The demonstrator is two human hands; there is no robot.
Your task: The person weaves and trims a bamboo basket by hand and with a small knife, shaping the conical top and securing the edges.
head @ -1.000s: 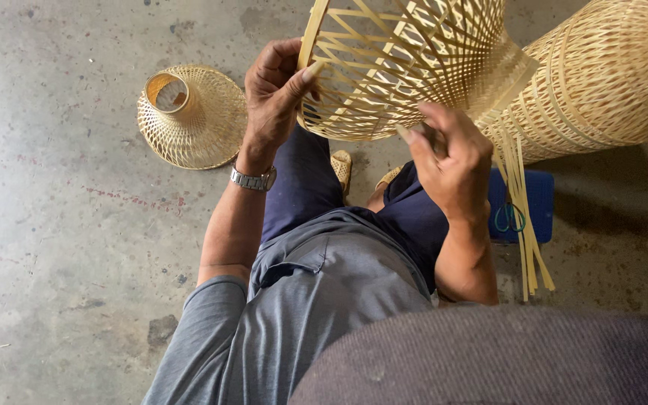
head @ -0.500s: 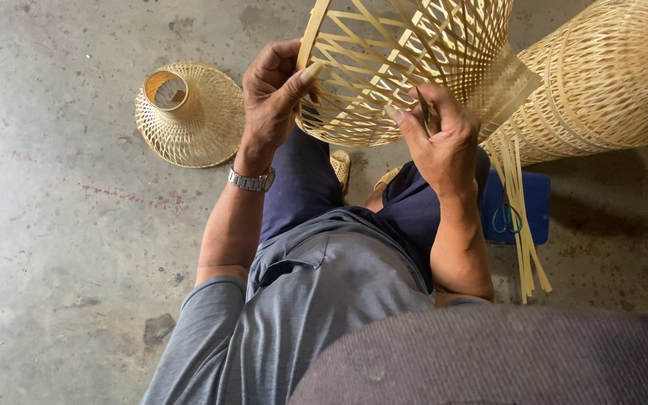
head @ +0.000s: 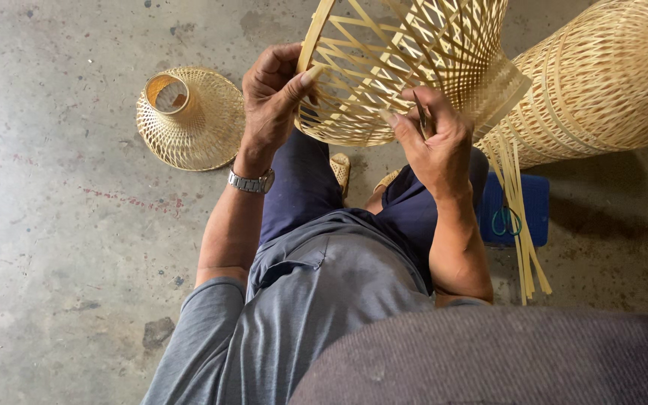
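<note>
Plainly, with the left hand (head: 273, 97) clamped on the woven bamboo shade (head: 406, 67) rim and the right hand (head: 433, 139) pinching a strip just beneath it, overbending could snap that thin strip.

Pale straw-yellow bamboo lattice frame (head: 414, 67), open diamond criss-cross of thin strips, denser tight plaiting at its narrow neck. Larger golden-tan woven bamboo basket (head: 601, 90), close weave crossed by wider horizontal bands. Small cone-shaped woven bamboo shade (head: 189, 120) in the same straw yellow, fine mesh pattern, with a plain lighter ring at its top. Loose pale yellow bamboo strips (head: 523, 225), unpatterned. Bright blue plastic stool (head: 538, 210), plain. Silver metal wristwatch (head: 251, 182). Dark navy trousers (head: 301, 187), plain; grey short-sleeved shirt (head: 316, 315), plain. Mottled grey concrete floor (head: 54, 247), faint reddish speckles and dark stains.
</note>
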